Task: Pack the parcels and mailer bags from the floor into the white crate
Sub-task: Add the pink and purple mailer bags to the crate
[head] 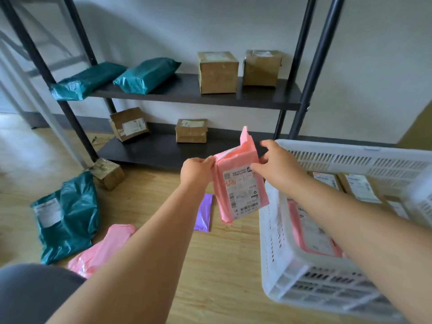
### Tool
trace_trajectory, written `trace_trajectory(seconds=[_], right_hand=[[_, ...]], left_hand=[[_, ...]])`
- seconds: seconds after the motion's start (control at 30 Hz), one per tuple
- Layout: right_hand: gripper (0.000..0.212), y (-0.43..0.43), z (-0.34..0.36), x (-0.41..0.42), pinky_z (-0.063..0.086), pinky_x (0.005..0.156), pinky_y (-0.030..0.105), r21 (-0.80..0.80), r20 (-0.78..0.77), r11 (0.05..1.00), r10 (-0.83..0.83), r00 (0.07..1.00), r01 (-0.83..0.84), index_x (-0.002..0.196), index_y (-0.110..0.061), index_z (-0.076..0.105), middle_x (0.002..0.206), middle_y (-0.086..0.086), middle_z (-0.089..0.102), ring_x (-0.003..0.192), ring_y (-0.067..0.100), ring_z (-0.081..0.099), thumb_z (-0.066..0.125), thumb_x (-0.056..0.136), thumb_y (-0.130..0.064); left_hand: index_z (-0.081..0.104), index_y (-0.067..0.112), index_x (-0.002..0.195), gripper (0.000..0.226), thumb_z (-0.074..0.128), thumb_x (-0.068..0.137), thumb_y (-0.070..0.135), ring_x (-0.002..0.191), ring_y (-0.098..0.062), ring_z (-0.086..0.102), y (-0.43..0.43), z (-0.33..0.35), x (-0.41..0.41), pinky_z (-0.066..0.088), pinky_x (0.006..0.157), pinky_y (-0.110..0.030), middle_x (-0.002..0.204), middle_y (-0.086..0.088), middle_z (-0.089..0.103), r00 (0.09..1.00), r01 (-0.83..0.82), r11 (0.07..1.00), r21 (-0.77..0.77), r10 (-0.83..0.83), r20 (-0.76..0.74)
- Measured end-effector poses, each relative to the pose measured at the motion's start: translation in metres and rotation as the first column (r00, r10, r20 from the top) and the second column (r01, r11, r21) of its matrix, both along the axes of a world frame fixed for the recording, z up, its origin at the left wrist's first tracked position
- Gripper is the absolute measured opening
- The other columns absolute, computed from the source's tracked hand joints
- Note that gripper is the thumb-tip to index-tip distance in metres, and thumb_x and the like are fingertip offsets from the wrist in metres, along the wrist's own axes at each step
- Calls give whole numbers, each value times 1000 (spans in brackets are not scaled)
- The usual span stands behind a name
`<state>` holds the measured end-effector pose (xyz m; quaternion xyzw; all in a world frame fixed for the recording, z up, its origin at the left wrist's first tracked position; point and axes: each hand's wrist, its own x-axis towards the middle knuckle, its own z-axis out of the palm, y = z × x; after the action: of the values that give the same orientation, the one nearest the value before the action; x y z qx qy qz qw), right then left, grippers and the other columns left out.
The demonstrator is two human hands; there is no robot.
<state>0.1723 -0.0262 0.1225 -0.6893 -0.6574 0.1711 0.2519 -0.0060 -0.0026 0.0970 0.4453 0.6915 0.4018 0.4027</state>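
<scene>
While L hand (197,170) & R hand (278,164) pinch its top, pink mailer bag (240,187) w/ white label (244,198), upright.

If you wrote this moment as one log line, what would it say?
held: pink mailer bag | left hand: grips its left edge | right hand: grips its right edge | white crate: partly filled, bag outside

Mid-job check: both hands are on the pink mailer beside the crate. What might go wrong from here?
1. The held pink mailer hangs from its top edge, pinched by the left hand and right hand, outside the white crate; it may slip or snag the rim.
2. The purple mailer on the floor lies partly behind it and could be missed.
3. The crate already holds boxes and a second pink mailer, so this one might sit crooked.
</scene>
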Motion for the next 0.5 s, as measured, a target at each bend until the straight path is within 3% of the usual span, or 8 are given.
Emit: trace_trajectory(seconds=[0.1, 0.17, 0.27, 0.37, 0.5], right_hand=[[17, -13, 7, 14, 54, 75, 36, -9, -14, 1000, -2, 1000, 2, 98, -18, 64, 88, -4, 69, 81, 15, 65, 67, 88, -30], [10, -21, 13, 24, 52, 71, 32, 30, -43, 999, -15, 999, 17, 84, -17, 66, 81, -2, 69, 78, 16, 65, 69, 87, -25], [10, -32, 22, 38, 51, 69, 29, 45, -115, 997, -65, 991, 70, 78, -15, 68, 76, -1, 69, 77, 18, 67, 67, 88, -18], [11, -38, 30, 50, 56, 79, 40, 21, -226, 988, -147, 963, 156, 79, -11, 70, 79, 3, 71, 81, 23, 69, 65, 88, -13], [13, -40, 32, 65, 58, 80, 48, -47, -418, 959, -273, 867, 280, 77, -10, 70, 83, 8, 73, 81, 30, 70, 61, 86, -9]], left_hand=[[50, 12, 62, 38, 59, 90, 34, 52, -16, 39, -11, 21, 9, 33, 51, -25, 53, -1, 43, 998, -19, 994, -106, 25, 57], [53, 11, 64, 35, 60, 88, 36, 53, -16, 43, -19, 29, 16, 37, 53, -25, 55, -1, 46, 996, -19, 992, -123, 30, 81], [64, 10, 71, 31, 62, 86, 37, 69, -22, 54, -27, 31, 25, 50, 71, -31, 68, -6, 58, 979, -4, 998, -70, 18, 205], [70, 8, 80, 42, 60, 87, 48, 81, -28, 67, -36, 32, 36, 53, 86, -35, 79, -8, 71, 935, 66, 998, -9, -59, 351], [73, 16, 85, 51, 51, 88, 63, 85, -14, 70, -57, 31, 56, 52, 81, -28, 81, 1, 75, 937, 234, 971, 50, -239, 254]])
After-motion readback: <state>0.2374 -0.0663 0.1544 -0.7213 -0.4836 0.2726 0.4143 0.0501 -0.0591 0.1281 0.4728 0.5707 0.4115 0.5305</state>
